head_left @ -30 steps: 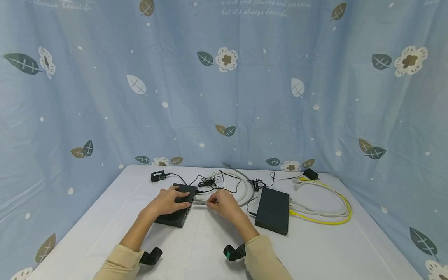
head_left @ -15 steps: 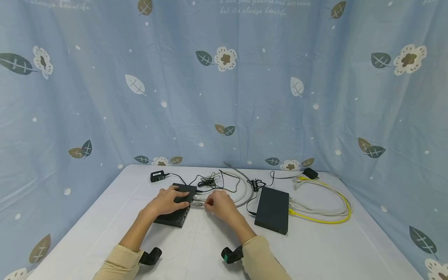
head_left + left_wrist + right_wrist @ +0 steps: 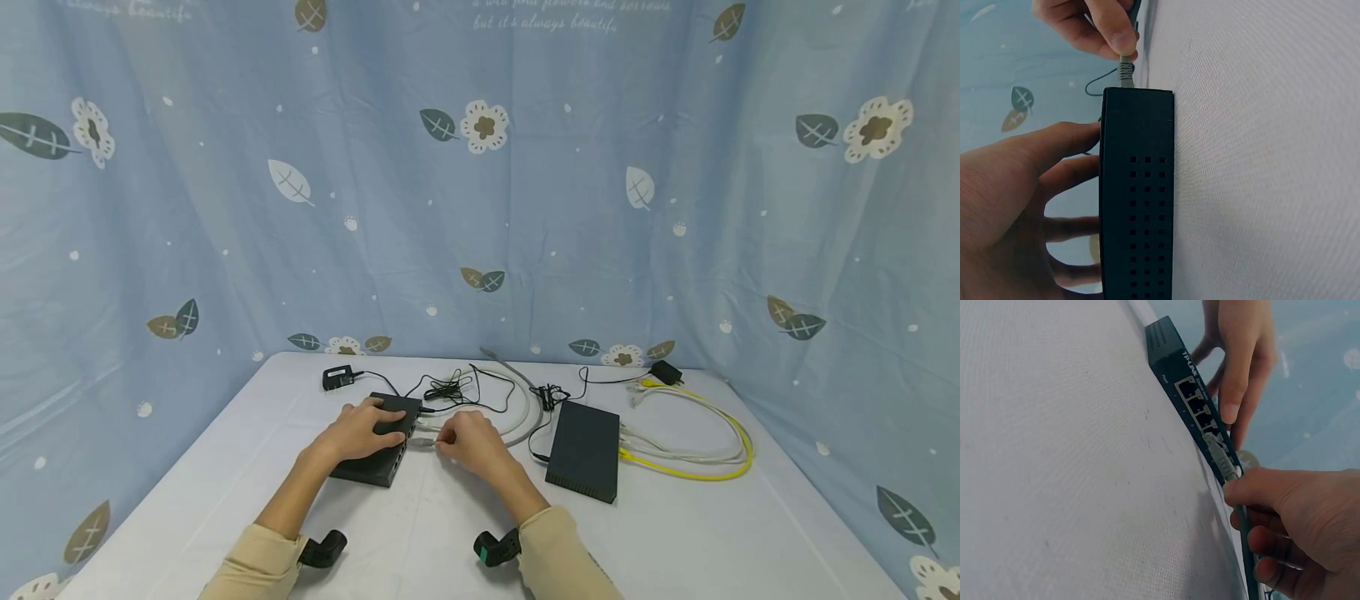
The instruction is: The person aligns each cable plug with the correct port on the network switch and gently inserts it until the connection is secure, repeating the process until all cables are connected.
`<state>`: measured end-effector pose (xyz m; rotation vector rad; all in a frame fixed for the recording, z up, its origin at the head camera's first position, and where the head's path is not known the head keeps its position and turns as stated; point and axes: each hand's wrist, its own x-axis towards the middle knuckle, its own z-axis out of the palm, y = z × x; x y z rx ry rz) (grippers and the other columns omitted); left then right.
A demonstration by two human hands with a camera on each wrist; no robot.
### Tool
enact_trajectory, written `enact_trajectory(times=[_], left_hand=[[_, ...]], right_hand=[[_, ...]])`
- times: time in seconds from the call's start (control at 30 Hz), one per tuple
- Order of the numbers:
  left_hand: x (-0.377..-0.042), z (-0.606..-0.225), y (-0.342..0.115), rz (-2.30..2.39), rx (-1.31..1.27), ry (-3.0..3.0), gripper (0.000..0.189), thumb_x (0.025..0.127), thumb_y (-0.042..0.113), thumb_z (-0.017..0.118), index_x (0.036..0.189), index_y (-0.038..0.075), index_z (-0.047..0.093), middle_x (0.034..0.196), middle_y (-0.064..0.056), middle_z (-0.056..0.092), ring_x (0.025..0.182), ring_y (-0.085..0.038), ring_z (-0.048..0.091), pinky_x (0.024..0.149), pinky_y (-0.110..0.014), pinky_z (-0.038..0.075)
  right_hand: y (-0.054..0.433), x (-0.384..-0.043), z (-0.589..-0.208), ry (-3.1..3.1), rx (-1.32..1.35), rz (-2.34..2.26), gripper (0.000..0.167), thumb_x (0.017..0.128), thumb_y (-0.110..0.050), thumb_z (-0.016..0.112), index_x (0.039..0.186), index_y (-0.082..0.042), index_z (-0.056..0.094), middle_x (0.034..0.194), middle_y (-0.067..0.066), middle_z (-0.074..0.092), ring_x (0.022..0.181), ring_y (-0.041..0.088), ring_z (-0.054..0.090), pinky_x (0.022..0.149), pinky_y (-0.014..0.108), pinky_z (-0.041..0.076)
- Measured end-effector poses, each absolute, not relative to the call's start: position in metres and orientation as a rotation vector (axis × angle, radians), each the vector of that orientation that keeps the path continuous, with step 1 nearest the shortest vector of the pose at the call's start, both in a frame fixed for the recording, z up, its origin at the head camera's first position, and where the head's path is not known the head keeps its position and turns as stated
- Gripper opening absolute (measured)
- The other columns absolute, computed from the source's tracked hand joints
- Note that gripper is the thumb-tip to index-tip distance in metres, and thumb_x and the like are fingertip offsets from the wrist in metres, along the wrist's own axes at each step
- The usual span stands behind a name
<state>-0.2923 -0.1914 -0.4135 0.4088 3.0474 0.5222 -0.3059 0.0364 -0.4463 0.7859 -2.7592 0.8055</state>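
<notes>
My left hand (image 3: pixel 365 431) rests on top of a black TP-Link network switch (image 3: pixel 367 471), its fingers spread over the casing. In the right wrist view, a row of ports runs along the switch's (image 3: pixel 1166 347) front face. My right hand (image 3: pixel 474 442) pinches a grey Ethernet cable (image 3: pixel 1244 534) between thumb and fingers just behind its plug. The clear plug (image 3: pixel 1215 445) sits right at one of the middle ports, lined up with the row. In the left wrist view, the ribbed boot (image 3: pixel 1125 72) of the cable shows close against the switch's end.
To the right lies a second black switch (image 3: pixel 585 450) with a yellow cable (image 3: pixel 705 477) and white cables (image 3: pixel 675 455) at its side. Two power adapters (image 3: pixel 339 377) lie toward the back. Bundled black cords (image 3: pixel 446 389) and a looped grey cable (image 3: pixel 542 408) lie between the switches.
My right hand has shifted slightly left and toward the front with the grey Ethernet cable, bringing its plug closer to the switch's ports. My left hand has stayed on the switch.
</notes>
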Motion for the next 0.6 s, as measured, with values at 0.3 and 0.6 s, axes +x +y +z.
enact_trajectory(times=[0.3,0.6], left_hand=[[-0.2936,-0.4144,-0.1922,0.531,0.391,3.043,0.048,0.090,0.043,0.068,0.132,0.020,0.065,0.148,-0.030,0.041,0.121,-0.061,0.044,0.085,-0.071,0.044],[-0.2942,-0.4124,-0.1915,0.522,0.400,3.038,0.048,0.090,0.043,0.068,0.132,0.021,0.065,0.148,-0.030,0.041,0.120,-0.060,0.045,0.085,-0.071,0.044]], right_hand=[[0.0355,-0.3062,-0.4455,-2.756,0.814,0.820,0.007,0.084,-0.021,0.076,0.078,-0.019,0.077,0.071,-0.012,0.067,0.057,-0.004,0.051,0.056,0.016,0.043],[0.0313,-0.3059,-0.4464,-2.761,0.821,0.796,0.008,0.085,-0.020,0.074,0.078,-0.020,0.076,0.069,-0.013,0.066,0.057,-0.003,0.051,0.055,0.016,0.043]])
